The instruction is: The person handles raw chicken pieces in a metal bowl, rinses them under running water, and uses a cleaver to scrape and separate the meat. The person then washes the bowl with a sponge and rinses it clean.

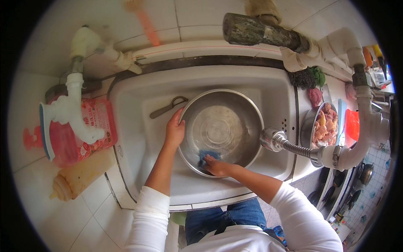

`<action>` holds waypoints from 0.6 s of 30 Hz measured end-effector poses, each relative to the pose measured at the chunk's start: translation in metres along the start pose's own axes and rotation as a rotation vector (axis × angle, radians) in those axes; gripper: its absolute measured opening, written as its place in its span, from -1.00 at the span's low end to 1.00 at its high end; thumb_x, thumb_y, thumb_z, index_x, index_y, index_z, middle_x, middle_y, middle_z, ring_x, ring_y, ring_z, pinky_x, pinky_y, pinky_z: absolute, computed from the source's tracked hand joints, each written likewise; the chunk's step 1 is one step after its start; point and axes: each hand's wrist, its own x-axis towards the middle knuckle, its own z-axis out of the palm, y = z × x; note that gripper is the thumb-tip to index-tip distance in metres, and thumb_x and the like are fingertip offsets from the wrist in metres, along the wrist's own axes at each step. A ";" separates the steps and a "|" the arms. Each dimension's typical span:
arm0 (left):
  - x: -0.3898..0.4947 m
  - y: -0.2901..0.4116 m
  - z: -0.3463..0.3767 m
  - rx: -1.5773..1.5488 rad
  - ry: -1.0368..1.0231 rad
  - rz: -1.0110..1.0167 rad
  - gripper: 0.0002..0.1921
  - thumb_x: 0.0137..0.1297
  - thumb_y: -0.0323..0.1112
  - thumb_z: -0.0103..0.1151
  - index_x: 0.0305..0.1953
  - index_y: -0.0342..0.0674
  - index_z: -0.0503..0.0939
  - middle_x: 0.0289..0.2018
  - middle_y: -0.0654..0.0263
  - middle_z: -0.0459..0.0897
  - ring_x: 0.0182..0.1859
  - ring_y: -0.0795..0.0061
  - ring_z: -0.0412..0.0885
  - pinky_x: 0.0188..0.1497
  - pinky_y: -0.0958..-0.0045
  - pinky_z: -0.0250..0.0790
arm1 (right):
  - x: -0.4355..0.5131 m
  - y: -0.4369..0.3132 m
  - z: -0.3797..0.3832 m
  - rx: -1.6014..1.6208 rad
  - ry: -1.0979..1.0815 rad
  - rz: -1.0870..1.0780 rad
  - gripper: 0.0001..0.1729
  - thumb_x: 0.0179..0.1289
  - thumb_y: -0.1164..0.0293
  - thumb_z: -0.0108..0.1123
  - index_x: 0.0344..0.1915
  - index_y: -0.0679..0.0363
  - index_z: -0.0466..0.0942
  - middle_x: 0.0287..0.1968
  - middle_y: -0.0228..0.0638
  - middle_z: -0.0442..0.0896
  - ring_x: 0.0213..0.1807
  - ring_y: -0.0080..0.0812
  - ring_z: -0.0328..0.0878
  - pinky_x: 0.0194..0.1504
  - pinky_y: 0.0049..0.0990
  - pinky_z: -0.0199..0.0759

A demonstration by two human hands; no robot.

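Note:
A round stainless steel basin (222, 126) sits in the white ceramic sink (132, 94). My left hand (175, 129) grips the basin's left rim, thumb over the edge and fingers mostly hidden behind the wall. Inside the basin, my right hand (217, 166) presses a blue scrubbing cloth (207, 156) against the lower wall. Beside the basin on the left, a vegetable peeler (168, 107) lies on the sink floor. The metal faucet head (273, 138) reaches over the basin's right rim; no running water is visible.
White plastic pipes (343, 157) run along the right side. A metal bowl of raw meat pieces (326, 126) stands on the right counter, with a red plastic bag (352, 124) near it. At left are a pink detergent bottle (94, 126) and a squeeze bottle (82, 176).

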 end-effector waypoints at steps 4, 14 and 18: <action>-0.002 -0.005 -0.002 0.007 0.036 0.037 -0.56 0.24 -0.63 -0.17 0.18 -0.31 0.25 0.11 0.17 0.40 0.18 0.42 0.33 0.21 0.50 0.10 | 0.091 -0.039 -0.025 0.714 0.414 -0.144 -0.32 0.22 0.44 -0.18 0.29 0.37 -0.15 0.33 0.21 -0.21 0.38 0.12 -0.34 0.36 -0.32 -0.39; -0.012 -0.009 0.002 0.047 0.153 0.027 -0.58 0.27 -0.58 -0.13 0.17 -0.32 0.26 0.15 0.16 0.36 0.23 0.41 0.28 0.23 0.50 0.06 | 0.086 0.001 -0.161 1.697 1.455 -0.163 -0.43 0.36 0.05 -0.33 0.26 0.08 0.09 0.13 -0.17 0.31 0.22 -0.18 0.14 0.26 -0.31 -0.07; -0.014 -0.010 0.010 -0.089 0.163 -0.020 -0.58 0.25 -0.61 -0.11 0.16 -0.32 0.28 0.11 0.18 0.41 0.22 0.43 0.29 0.23 0.51 0.06 | 0.118 -0.027 -0.102 0.555 0.981 0.059 -0.37 0.36 0.17 -0.26 0.31 0.24 -0.09 0.29 0.08 0.00 0.35 -0.01 -0.15 0.31 -0.23 -0.19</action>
